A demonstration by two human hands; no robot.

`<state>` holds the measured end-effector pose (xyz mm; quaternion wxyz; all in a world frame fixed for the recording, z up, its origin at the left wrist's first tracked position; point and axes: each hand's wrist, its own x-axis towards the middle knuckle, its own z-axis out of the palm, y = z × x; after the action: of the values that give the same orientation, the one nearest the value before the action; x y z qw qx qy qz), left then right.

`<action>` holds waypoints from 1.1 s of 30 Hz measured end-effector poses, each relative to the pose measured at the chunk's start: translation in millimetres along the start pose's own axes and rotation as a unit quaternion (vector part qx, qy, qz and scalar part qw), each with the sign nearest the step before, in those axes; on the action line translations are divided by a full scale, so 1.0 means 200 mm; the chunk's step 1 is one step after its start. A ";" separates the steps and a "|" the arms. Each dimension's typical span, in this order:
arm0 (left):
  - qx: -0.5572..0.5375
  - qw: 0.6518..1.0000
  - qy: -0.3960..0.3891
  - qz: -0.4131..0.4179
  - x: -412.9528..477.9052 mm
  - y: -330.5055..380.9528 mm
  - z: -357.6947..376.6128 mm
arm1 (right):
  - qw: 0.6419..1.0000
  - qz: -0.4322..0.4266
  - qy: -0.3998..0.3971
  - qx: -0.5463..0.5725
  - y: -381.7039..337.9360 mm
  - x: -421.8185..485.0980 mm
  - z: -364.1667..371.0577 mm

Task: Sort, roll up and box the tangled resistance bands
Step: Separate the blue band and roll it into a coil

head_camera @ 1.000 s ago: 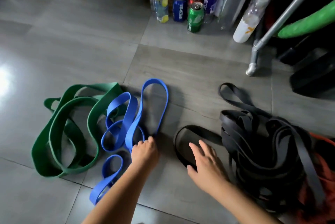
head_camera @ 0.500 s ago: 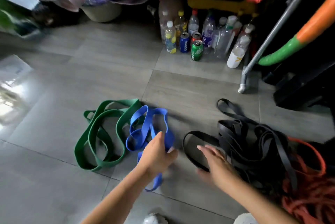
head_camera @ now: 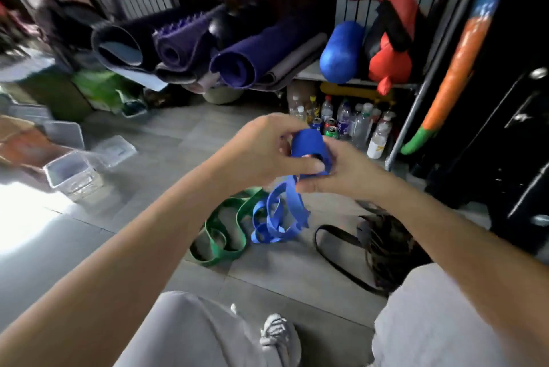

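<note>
blue band (head_camera: 309, 145), green band (head_camera: 221, 236), black band (head_camera: 335, 259)

Blue can (head_camera: 316, 126): lettering blurred, unreadable.
Green can (head_camera: 331, 132): print present, not legible.
White bottle (head_camera: 376, 145): yellow mark on its side, character cannot be made out.
Clear bottles (head_camera: 344, 120): labels too small to read.

Bare forearms (head_camera: 142, 247), light grey trousers (head_camera: 190, 334) and a grey-and-white knit sneaker (head_camera: 277, 334)
</note>
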<state>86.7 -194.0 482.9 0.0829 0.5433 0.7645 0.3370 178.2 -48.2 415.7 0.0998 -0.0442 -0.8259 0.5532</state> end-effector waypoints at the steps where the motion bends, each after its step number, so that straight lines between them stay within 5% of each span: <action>1: -0.013 1.000 0.014 -0.002 -0.05 0.05 -0.05 | 1.000 -0.012 0.011 0.012 -0.06 -0.03 0.02; 11: -0.187 0.967 0.174 0.018 -0.21 0.46 -0.39 | 0.985 -0.102 0.135 -0.036 -0.63 -0.13 0.01; 20: -0.320 0.936 0.096 -0.112 -0.29 0.34 -0.23 | 0.998 -0.015 0.053 -0.013 -0.45 -0.20 0.04; 28: -0.532 0.836 0.064 -0.118 -0.36 0.20 -0.05 | 0.995 -0.055 0.057 0.056 -0.34 -0.39 -0.05; 30: -0.470 0.867 0.027 -0.161 -0.38 0.18 0.02 | 0.998 -0.035 0.037 0.021 -0.29 -0.43 -0.07; 33: -0.156 0.972 -0.041 -0.169 -0.39 0.17 0.06 | 0.991 0.011 0.016 -0.133 -0.21 -0.48 -0.07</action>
<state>149.2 -252.5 475.8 0.2537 0.4001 0.7791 0.4105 276.0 -68.6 448.1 0.1000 -0.0753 -0.8898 0.4389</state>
